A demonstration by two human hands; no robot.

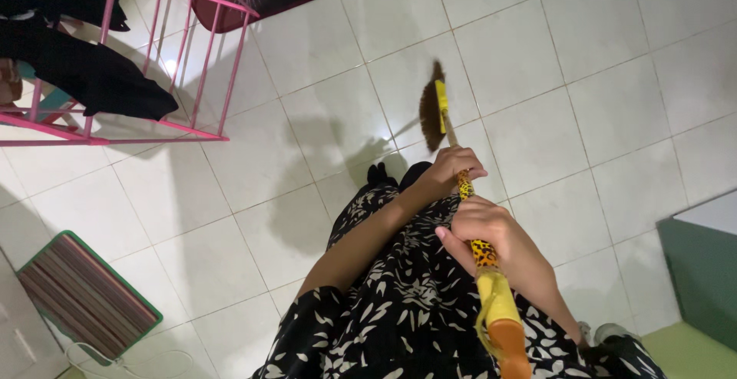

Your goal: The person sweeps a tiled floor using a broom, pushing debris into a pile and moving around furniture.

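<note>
We are gripping the broom (461, 187) with both fists closed, left hand (453, 165) lower, right hand (485, 225) higher, its bristles on the white tiled floor (583, 79); keeping strokes low seems best.

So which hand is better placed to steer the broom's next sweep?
Probably the left hand: it grips the broom handle lower, nearer the bristles. The right hand holds higher up.

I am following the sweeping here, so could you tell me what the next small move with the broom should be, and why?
Probably draw the broom back toward the feet in a short stroke: the left hand and right hand both grip its handle, and its bristles sit extended ahead on the white tiled floor.
</note>
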